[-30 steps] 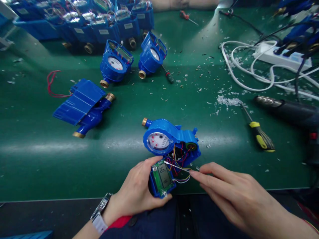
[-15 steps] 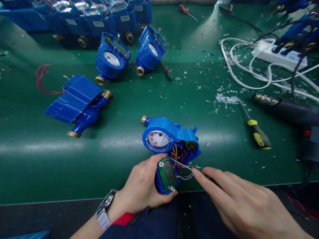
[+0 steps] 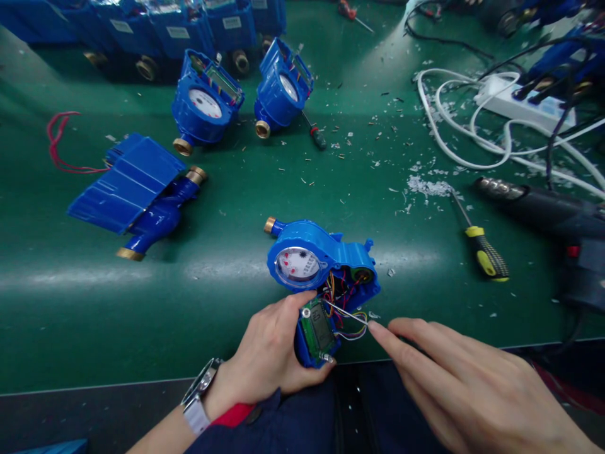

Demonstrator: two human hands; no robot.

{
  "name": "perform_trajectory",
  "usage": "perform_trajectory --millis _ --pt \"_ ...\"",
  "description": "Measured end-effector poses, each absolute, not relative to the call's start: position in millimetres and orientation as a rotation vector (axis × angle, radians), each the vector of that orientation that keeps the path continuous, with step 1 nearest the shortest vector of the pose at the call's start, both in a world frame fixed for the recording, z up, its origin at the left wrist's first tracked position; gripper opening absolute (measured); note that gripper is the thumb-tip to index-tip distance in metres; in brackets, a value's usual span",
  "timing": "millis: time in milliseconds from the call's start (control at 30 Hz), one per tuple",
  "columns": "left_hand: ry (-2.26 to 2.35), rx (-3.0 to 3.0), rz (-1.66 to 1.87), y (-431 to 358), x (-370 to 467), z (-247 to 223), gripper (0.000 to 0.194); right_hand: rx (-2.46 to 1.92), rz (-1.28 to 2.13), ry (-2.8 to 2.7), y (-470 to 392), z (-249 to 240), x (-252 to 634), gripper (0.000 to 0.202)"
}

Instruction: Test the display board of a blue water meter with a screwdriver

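My left hand is wrapped round a blue-backed circuit module with a small display. Coloured wires run from it into the open housing of a blue water meter, which lies just beyond on the table. In my right hand is a thin screwdriver; its metal shaft reaches to the module's upper edge, near the wires. The handle is mostly hidden by my fingers.
More blue meters lie at the back left, one on its side with red wires. A yellow-black screwdriver, heat gun, white power strip and cables are right. White scraps litter the green table.
The view has shifted slightly, so the table items appear a little farther left. Both hands keep their hold, and the screwdriver tip stays at the module's upper edge.
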State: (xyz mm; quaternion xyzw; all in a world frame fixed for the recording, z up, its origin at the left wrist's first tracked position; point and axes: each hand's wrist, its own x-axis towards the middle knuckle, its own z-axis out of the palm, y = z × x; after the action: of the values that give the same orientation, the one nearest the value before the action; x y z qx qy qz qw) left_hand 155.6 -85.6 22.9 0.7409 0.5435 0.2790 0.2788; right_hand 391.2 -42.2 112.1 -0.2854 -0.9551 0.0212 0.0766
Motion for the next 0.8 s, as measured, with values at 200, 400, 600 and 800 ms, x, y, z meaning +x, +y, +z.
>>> perform_trajectory --millis 200,400,600,800 --pt "1.46 1.991 0.758 -85 157 22 0.074 -0.898 0.116 -2.881 -44 110 388 0.044" --pt "1.483 1.998 0.779 -85 158 21 0.072 -0.916 0.175 -2.871 -50 106 388 0.049" --pt "1.497 2.074 0.776 -85 158 22 0.074 -0.937 0.205 -2.843 -54 101 387 0.048" --pt "1.519 2.123 0.745 -83 159 23 0.077 -0.904 0.095 -2.845 -61 96 385 0.042"
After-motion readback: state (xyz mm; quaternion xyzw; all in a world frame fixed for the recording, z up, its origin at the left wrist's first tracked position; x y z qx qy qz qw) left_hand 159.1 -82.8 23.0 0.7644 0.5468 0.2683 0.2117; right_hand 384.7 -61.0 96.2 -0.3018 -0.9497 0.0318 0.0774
